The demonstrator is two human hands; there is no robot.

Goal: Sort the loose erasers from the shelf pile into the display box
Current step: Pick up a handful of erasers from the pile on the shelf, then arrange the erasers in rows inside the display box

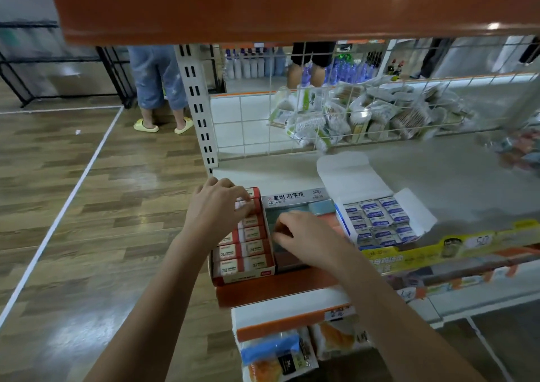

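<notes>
A red display box (244, 276) of white-and-red sleeved erasers stands at the shelf's left front. My left hand (217, 206) lies over its far end, fingers curled on an eraser (244, 205) in the back row. Beside it is a grey display box (295, 199) with Korean lettering, holding grey, blue and orange erasers. My right hand (304, 237) reaches into this grey box with fingers bent down; what they hold is hidden. Further right an open white box (350, 177) holds blue-labelled erasers (380, 221).
The grey shelf (438, 174) has a wire mesh back (263, 113), with bagged goods piled behind it. An orange shelf (263, 5) hangs overhead. Packaged goods (280, 355) lie on a lower shelf. A person in yellow slippers (146, 125) stands on the wooden floor at the left.
</notes>
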